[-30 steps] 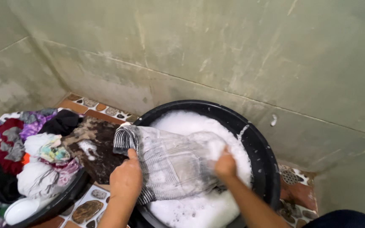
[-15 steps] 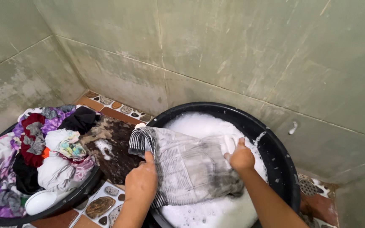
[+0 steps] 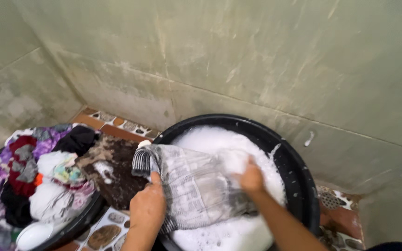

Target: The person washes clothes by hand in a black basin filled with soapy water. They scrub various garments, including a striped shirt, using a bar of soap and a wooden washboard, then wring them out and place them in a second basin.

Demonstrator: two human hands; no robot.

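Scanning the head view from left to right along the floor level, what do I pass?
Black basin heaped with mixed coloured laundry → dark wet wooden board → left hand → grey striped wet garment → right hand → round black tub of white suds.

Patterned pebble-and-terracotta tiled floor [image 3: 110, 222] carries two tubs.
Round black plastic basin of white suds [image 3: 298, 172] sits right; second black basin heaped with mixed laundry [image 3: 77, 223] sits left, just beside it.

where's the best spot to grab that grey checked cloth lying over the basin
Grip the grey checked cloth at its dark striped hem, coming from the left. That edge overhangs the black basin rim onto the wooden board, bunched and clear of the suds. The left hand already pins it nearby.
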